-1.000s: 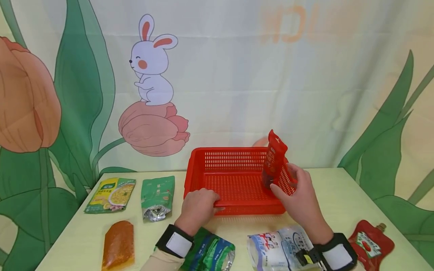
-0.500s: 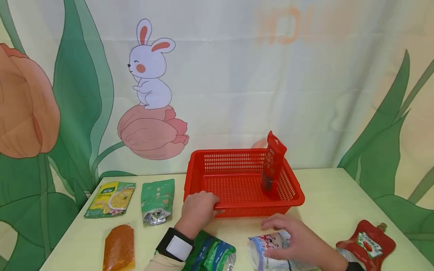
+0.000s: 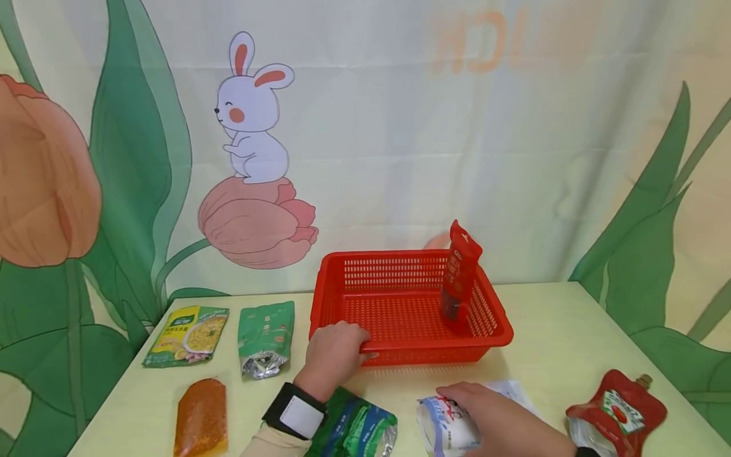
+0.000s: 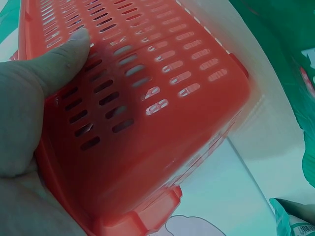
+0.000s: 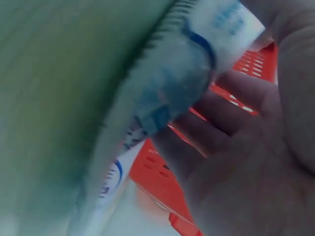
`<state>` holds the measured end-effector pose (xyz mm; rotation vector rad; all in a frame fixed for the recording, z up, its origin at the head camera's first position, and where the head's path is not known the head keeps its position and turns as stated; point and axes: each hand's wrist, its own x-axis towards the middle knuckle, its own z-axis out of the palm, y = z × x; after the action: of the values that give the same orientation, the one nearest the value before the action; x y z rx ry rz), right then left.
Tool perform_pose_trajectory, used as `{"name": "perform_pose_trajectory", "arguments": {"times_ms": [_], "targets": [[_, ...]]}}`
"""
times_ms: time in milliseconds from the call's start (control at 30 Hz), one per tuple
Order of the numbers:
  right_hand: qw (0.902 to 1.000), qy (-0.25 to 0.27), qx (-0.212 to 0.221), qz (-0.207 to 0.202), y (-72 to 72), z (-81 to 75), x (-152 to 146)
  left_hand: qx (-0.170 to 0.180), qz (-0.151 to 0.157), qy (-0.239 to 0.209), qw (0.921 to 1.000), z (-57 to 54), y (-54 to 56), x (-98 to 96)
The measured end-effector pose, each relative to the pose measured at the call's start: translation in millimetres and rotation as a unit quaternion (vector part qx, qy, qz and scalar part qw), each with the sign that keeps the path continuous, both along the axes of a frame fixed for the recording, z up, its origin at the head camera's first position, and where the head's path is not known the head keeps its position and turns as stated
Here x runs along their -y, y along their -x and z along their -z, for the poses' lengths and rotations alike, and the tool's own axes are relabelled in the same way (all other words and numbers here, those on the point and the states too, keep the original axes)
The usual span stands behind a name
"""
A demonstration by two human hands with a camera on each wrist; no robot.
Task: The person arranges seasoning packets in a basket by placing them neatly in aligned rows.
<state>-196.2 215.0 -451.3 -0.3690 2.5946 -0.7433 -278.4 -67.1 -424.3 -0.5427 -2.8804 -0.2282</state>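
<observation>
A red plastic basket (image 3: 400,346) stands at the middle of the table. My left hand (image 3: 335,349) grips its near-left rim, the thumb against the slotted wall in the left wrist view. Inside the basket's right end a red pouch (image 3: 460,273) stands upright, leaning on the wall. My right hand (image 3: 502,419) is over a white-and-blue pouch (image 3: 448,422) in front of the basket. In the right wrist view its fairly straight fingers touch the white-and-blue pouch's edge (image 5: 187,83). Part of that pouch is hidden under the hand.
Left on the table lie a yellow-green food packet (image 3: 185,336), a green pouch (image 3: 265,339) and an orange-brown packet (image 3: 201,416). A green-and-blue pouch (image 3: 356,425) lies by my left wrist. At right is a red spouted ketchup pouch (image 3: 619,409). A printed curtain (image 3: 400,146) hangs behind.
My right hand let go of the red pouch in the basket, drew back toward the front and came down onto the white-and-blue pouch. The left hand stays on the basket rim.
</observation>
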Motion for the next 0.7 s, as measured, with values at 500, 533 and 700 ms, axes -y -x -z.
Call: {"name": "perform_pose_trajectory", "arguments": {"times_ms": [500,533,700], "targets": [[0.9969,0.007,-0.073,-0.029,19.7,15.6,2,0.002,0.005,-0.004,1.0000,-0.6,0.0,0.5],[0.9962,0.012,-0.079,-0.035,20.1,16.4,2,0.001,0.005,-0.004,1.0000,-0.3,-0.1,0.5],[0.9932,0.038,-0.095,-0.055,20.8,17.1,0,-0.009,0.007,0.000,0.9999,1.6,-2.0,1.2]]}}
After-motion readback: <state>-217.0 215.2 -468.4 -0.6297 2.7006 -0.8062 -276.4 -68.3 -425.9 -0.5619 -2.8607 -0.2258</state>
